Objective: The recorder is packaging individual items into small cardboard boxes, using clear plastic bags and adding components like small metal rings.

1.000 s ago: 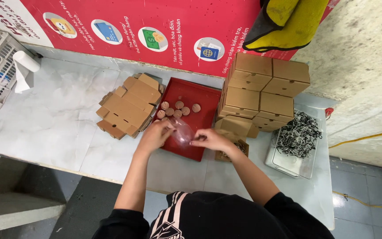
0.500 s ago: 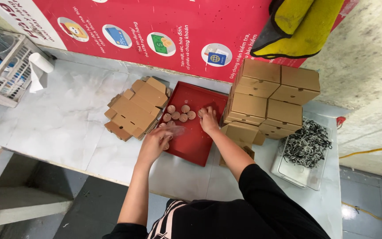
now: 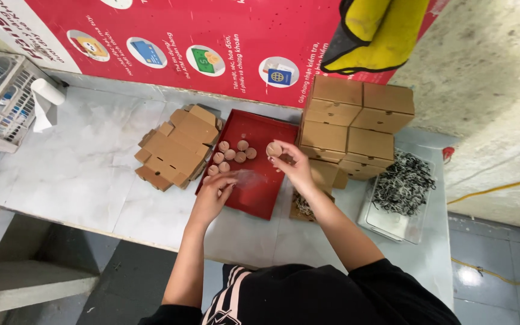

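over red tray (image 3: 260,198): right hand (image 3: 293,165) pinches a disc (image 3: 274,149) clear of the rest; left hand (image 3: 215,192) clamps clear bag (image 3: 249,179), ready.

Bright, even overhead light falls on the pale tabletop (image 3: 79,174), casting only soft shadows. Focus is mostly sharp, with wide-angle bending at the edges and dimmer floor (image 3: 495,265) near right.
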